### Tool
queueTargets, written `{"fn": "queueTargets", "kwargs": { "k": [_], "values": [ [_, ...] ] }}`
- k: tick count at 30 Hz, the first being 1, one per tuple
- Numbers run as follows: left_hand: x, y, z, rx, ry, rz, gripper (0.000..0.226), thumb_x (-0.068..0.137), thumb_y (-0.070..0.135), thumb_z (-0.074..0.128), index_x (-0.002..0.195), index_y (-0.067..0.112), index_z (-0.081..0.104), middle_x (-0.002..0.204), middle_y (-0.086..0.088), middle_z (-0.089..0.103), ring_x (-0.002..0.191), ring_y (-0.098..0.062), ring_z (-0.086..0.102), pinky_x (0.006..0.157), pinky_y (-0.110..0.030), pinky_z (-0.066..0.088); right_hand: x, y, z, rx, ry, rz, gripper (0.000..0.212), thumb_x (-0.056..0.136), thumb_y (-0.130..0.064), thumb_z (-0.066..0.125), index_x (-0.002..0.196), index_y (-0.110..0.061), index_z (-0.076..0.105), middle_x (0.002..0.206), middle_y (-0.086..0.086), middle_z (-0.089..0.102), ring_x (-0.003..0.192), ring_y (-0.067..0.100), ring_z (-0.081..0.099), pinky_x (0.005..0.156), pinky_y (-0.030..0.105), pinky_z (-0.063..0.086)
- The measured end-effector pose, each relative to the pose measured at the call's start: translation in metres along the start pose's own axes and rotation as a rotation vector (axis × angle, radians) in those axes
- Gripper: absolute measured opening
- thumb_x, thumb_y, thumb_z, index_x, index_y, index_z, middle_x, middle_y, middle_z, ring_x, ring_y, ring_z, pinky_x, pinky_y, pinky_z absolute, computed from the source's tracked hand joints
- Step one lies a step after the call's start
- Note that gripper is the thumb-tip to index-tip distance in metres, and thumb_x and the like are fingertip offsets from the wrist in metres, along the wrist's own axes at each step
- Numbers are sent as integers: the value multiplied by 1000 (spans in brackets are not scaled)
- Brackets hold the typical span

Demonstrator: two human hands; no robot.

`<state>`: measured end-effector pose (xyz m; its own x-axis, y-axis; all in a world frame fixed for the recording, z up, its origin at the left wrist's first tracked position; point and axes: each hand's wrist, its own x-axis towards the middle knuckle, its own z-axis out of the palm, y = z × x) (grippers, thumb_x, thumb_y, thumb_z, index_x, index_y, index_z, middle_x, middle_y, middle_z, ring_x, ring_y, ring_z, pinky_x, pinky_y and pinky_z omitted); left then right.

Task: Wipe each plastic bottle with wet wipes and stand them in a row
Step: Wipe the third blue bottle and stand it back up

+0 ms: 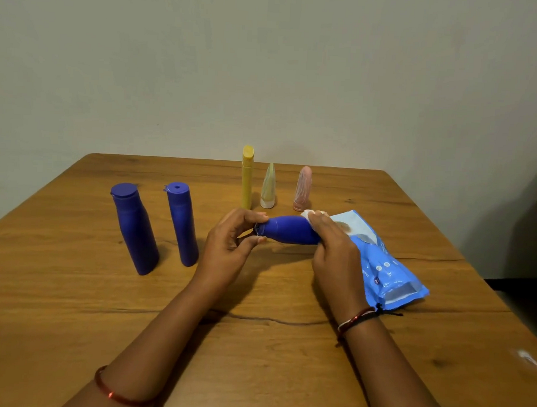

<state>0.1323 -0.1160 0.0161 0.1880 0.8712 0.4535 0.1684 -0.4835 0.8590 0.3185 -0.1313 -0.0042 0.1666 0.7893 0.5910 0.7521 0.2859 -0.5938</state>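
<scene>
Wrists fill the lower frame over the desk [72,287]. 2 blue bottles [135,228] stand at left. At centre, left hand [231,248] pinches the blue bottle's [290,230] cap end; right hand [336,252] grips its base with a wipe [310,213]. Held only by its cap, it could slip.

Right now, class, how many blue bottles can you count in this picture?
3. Two stand upright on the table's left: the wider bottle and the slimmer bottle beside it. The third bottle lies sideways, held between the left hand and right hand. None seem hidden.
</scene>
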Motion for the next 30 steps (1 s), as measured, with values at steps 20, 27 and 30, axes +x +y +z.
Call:
{"fn": "queueTargets", "kwargs": {
  "k": [20, 27, 30],
  "values": [
    [-1, 3, 3, -80, 17, -78, 59, 84, -2, 65, 124, 39, 53, 118, 9, 64, 109, -2, 63, 91, -23, 52, -13, -31, 10, 99, -138, -241, 61, 76, 11, 44, 133, -10, 53, 136, 4, 53, 132, 6, 38, 111, 22, 30],
    [-6, 11, 7, -87, -19, -15, 60, 82, -5, 66, 123, 36, 50, 113, 18, 63, 107, 2, 62, 85, -12, 49, -7, -32, 7, 164, -103, -185, 56, 79, 6, 39, 128, -13, 57, 128, 1, 59, 126, 4, 44, 108, 31, 37],
    [-6, 8, 7, -110, -4, -30, 60, 82, -4, 66, 124, 35, 49, 125, 15, 58, 112, -1, 61, 88, -18, 51, -8, -32, 7, 158, -133, -160, 56, 80, 2, 38, 132, -14, 54, 132, 1, 56, 129, 9, 43, 109, 32, 36]
  ]
}}
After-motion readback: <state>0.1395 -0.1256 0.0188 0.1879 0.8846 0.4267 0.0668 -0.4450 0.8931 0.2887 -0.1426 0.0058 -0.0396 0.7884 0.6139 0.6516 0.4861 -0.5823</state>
